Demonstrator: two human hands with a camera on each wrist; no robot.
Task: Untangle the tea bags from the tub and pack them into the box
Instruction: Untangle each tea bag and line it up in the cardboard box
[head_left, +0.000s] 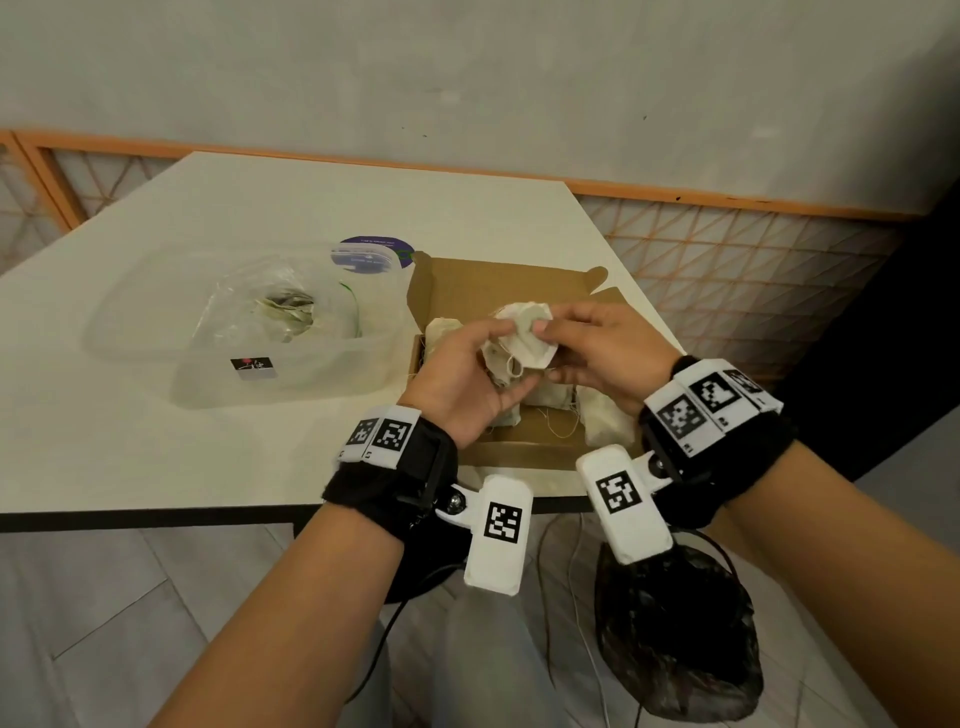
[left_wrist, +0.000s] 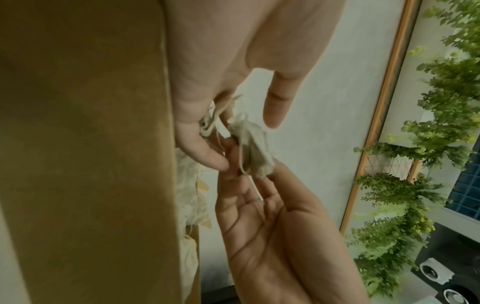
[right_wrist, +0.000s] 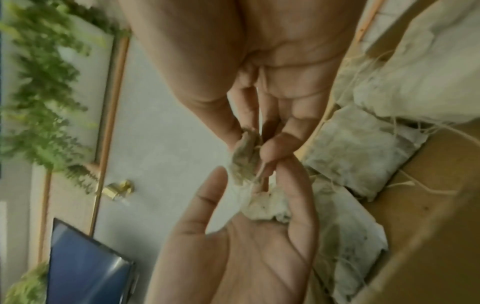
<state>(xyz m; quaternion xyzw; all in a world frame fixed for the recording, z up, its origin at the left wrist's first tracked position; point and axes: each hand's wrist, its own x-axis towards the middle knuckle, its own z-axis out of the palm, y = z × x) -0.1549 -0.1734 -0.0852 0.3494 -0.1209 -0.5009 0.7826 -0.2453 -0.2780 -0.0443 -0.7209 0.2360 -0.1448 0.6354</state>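
Both hands hold a tangled clump of white tea bags (head_left: 524, 340) above the open cardboard box (head_left: 498, 280). My left hand (head_left: 514, 358) cups the lower tea bag (right_wrist: 267, 205) and its looped strings (left_wrist: 209, 123) in curled fingers. My right hand (head_left: 548, 343) pinches the upper tea bag (right_wrist: 245, 156) between thumb and fingers. A string runs between the two bags. Several tea bags (head_left: 608, 421) with loose strings lie in the box. The clear plastic tub (head_left: 156, 332) stands left of the box with a crumpled plastic bag and more tea bags (head_left: 285, 312) inside.
The tub's lid with a purple label (head_left: 374, 254) lies behind the tub. The white table (head_left: 156, 457) ends just in front of the box, near my wrists. Cables and a dark bag (head_left: 675, 634) lie on the floor below. An orange-framed lattice (head_left: 727, 244) runs along the wall.
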